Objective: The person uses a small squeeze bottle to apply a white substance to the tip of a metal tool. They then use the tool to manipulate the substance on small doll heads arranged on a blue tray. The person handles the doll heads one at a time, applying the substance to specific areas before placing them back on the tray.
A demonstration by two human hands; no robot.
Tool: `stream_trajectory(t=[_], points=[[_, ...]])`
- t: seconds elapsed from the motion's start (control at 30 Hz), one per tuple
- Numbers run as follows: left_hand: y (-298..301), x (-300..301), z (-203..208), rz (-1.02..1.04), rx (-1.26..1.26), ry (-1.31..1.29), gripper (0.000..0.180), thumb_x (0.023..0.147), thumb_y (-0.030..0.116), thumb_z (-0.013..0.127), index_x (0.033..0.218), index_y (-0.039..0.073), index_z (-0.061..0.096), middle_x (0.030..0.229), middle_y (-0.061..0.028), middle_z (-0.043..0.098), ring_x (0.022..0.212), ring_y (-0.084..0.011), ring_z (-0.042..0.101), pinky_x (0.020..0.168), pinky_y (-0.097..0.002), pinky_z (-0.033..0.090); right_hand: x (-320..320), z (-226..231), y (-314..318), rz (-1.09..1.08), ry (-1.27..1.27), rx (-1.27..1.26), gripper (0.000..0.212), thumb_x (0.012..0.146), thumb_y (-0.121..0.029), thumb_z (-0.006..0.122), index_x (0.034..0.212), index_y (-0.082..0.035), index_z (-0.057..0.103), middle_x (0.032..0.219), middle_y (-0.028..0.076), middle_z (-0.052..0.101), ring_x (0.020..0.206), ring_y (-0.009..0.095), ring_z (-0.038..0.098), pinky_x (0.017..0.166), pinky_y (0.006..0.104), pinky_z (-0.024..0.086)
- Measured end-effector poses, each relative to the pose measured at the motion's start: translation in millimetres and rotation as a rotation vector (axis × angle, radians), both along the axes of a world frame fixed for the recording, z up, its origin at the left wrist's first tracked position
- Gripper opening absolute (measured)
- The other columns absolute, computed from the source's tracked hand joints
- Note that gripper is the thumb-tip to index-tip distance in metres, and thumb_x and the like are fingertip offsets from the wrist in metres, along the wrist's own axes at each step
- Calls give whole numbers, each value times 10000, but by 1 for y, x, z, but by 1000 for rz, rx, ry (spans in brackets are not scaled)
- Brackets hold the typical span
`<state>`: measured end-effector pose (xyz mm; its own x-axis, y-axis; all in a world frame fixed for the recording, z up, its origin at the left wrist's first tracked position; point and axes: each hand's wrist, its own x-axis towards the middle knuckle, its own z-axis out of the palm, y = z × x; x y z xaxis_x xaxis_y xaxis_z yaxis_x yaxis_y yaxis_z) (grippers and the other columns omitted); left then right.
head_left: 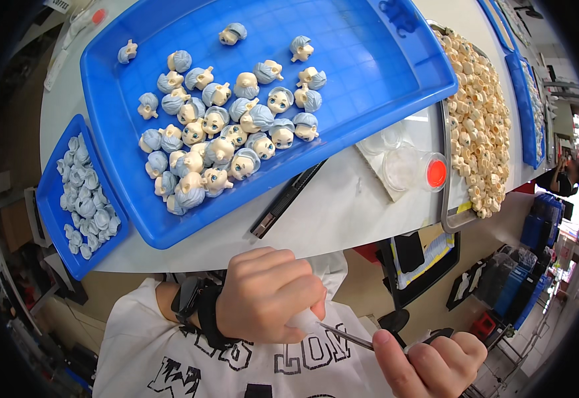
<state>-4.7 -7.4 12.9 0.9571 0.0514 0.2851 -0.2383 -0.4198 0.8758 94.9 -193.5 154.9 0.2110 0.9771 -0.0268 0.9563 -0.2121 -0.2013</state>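
Observation:
My left hand, with a dark watch and a black band at its wrist, is closed round a small whitish translucent piece. Its fingers hide most of that piece, so its kind does not show. My right hand grips a slim pointed metal tool, perhaps tweezers. The tool's tip touches or nearly touches the whitish piece. Both hands are in front of my body, just off the table's near edge. Beyond them, a large blue tray holds several doll heads with pale blue hair.
A small blue bin with pale blue hair parts stands at the left. A black utility knife lies below the big tray. Right of it are a clear container, a red-topped jar and a metal tray of beige parts.

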Motion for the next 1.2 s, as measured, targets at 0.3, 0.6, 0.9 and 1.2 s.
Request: stream_trajectory(t=[0.3, 0.6, 0.9, 1.2], points=[[1, 0, 1, -18, 24, -4, 310, 443, 155, 725, 706, 166, 562, 673, 22, 520, 571, -199, 527, 499, -314, 389, -2, 3, 1, 0, -22, -15, 386, 718, -7, 633, 1096, -5, 717, 543, -43, 341, 417, 62, 323, 400, 230, 198], [-4, 5, 0, -45, -75, 13, 211, 547, 31, 691, 585, 112, 499, 548, -21, 441, 437, -231, 413, 423, -323, 304, 0, 3, 4, 76, -50, -46, 385, 724, -11, 618, 1096, 19, 710, 546, -39, 340, 423, 62, 300, 394, 222, 191], [-6, 4, 3, -79, -208, 26, 203, 551, -16, 645, 580, 111, 489, 544, -15, 442, 429, -219, 422, 411, -315, 289, -1, -17, -4, 130, -68, 131, 371, 728, -12, 634, 1088, 44, 703, 548, -35, 335, 426, 65, 293, 398, 221, 201], [-6, 4, 1, -196, -406, -52, 202, 584, -21, 661, 577, 99, 498, 537, -13, 465, 427, -205, 428, 400, -307, 279, 0, -25, -7, 116, 31, 224, 366, 712, -3, 652, 1071, 30, 708, 548, -27, 352, 425, 68, 310, 413, 229, 193]])
